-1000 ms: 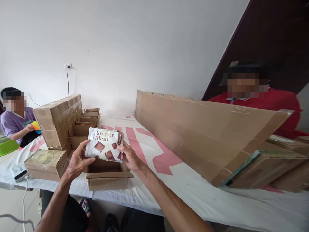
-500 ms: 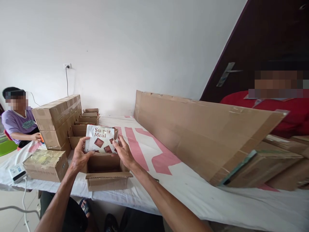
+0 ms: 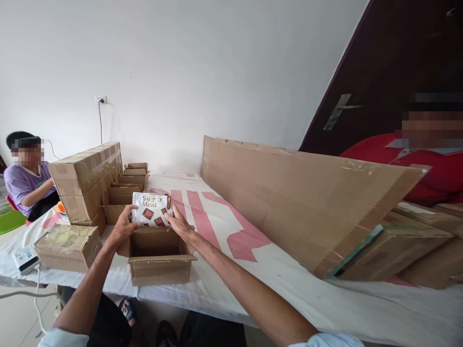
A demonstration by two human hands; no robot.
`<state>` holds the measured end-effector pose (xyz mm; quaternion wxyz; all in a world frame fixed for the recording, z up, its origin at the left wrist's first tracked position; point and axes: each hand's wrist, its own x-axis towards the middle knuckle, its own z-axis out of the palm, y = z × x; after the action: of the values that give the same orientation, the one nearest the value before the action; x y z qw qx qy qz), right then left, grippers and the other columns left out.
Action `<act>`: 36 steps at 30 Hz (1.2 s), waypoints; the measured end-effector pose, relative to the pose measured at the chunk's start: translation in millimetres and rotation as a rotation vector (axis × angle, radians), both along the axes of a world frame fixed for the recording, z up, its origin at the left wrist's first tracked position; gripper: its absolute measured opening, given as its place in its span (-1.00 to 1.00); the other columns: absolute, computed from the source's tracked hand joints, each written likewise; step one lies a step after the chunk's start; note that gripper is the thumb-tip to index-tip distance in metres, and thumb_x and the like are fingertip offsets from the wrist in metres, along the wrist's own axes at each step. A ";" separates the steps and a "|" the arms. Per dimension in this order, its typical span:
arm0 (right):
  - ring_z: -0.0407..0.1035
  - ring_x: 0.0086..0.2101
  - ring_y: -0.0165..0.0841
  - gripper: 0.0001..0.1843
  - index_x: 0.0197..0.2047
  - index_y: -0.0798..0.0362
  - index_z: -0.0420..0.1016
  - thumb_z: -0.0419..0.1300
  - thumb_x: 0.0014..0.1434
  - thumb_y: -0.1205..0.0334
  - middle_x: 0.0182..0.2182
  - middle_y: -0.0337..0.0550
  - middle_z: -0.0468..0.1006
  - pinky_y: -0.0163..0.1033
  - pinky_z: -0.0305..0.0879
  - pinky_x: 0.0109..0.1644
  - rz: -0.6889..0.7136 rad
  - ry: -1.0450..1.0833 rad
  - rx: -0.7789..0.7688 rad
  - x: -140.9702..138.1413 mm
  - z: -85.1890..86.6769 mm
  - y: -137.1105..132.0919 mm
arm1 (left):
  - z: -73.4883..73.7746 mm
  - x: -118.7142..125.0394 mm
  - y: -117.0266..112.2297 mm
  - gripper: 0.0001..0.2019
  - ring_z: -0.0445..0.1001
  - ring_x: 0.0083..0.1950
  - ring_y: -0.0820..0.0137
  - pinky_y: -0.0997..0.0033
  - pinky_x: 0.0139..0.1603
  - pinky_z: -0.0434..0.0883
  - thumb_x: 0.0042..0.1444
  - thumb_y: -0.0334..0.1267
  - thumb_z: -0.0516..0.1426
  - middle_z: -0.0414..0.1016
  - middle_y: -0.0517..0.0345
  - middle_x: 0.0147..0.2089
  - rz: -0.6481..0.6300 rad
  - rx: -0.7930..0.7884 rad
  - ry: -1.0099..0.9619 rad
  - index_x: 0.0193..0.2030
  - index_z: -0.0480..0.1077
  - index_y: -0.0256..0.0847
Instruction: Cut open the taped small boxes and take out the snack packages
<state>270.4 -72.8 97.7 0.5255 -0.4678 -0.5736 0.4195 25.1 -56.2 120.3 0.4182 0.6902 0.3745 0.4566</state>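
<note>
Between my two hands is a white food pouch (image 3: 152,207) printed "Su-per Meal" with brown square pictures. My left hand (image 3: 125,225) grips its left side, thumb in front. On the right edge my right hand (image 3: 179,221) closes, its thumb pressed on the pouch front. Below the pouch, an open cardboard box (image 3: 161,272) stands near the table's front edge with its flaps folded out. The part of its inside that shows is dark brown, and its far side is partly behind the pouch and my hands.
Stacked closed boxes (image 3: 81,178) and a single taped box (image 3: 68,246) stand at left, beside a white cabled device (image 3: 26,260). Open boxes (image 3: 125,195) line up behind. A long cardboard panel (image 3: 289,193) divides the right side. People sit left and right.
The pouch has tilted back and dropped slightly, held in both hands. The person at left has drawn a hand back from an orange thing; the person in red has shifted right.
</note>
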 end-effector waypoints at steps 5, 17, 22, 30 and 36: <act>0.52 0.01 -0.11 -0.07 0.52 -0.08 0.18 0.30 0.17 -0.15 0.41 0.06 0.43 -0.32 0.46 -0.42 -0.017 -0.003 -0.027 -1.9 -5.3 2.7 | -14.6 0.6 6.1 -0.42 0.52 -0.15 0.34 0.41 -0.16 0.40 -0.12 -0.25 0.32 0.54 0.24 -0.15 0.006 -0.011 -0.011 0.08 0.26 -0.11; 0.53 -0.01 -0.16 -0.24 0.46 -0.01 0.27 0.19 0.24 0.01 0.35 0.06 0.50 -0.31 0.48 -0.36 -0.004 -0.008 -0.009 -4.6 -2.1 -1.9 | -27.2 0.7 14.7 -0.39 0.57 -0.09 0.32 0.35 -0.07 0.47 -0.12 -0.29 0.33 0.59 0.16 -0.05 0.048 -0.030 -0.046 0.12 0.26 -0.13; 0.55 -0.02 -0.18 -0.27 0.46 -0.02 0.30 0.17 0.25 0.07 0.33 0.01 0.53 -0.29 0.51 -0.33 -0.033 -0.021 -0.056 -6.0 6.5 -8.4 | -32.0 -0.9 19.7 -0.40 0.56 -0.13 0.33 0.35 -0.08 0.47 -0.11 -0.29 0.33 0.60 0.18 -0.09 0.050 -0.020 -0.047 0.11 0.27 -0.13; 0.57 -0.02 -0.15 -0.27 0.46 -0.03 0.34 0.20 0.26 0.01 0.33 -0.01 0.54 -0.27 0.56 -0.29 -0.033 -0.006 -0.004 -4.4 2.8 -13.0 | -33.5 -1.4 21.0 -0.43 0.58 -0.15 0.31 0.37 -0.12 0.46 -0.13 -0.34 0.31 0.62 0.19 -0.12 0.052 -0.011 -0.071 0.08 0.32 -0.13; 0.53 0.04 -0.13 -0.18 0.50 -0.04 0.21 0.20 0.25 -0.09 0.37 0.02 0.47 -0.28 0.55 -0.32 0.005 0.013 0.081 -2.3 -12.1 -0.8 | -29.0 1.5 12.0 -0.43 0.57 -0.17 0.32 0.39 -0.17 0.44 -0.14 -0.35 0.32 0.61 0.20 -0.14 0.058 0.006 -0.104 0.08 0.32 -0.12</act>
<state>268.1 -73.6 85.6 0.5468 -0.4420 -0.5880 0.4000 26.6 -44.3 91.3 0.4216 0.6556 0.3709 0.5049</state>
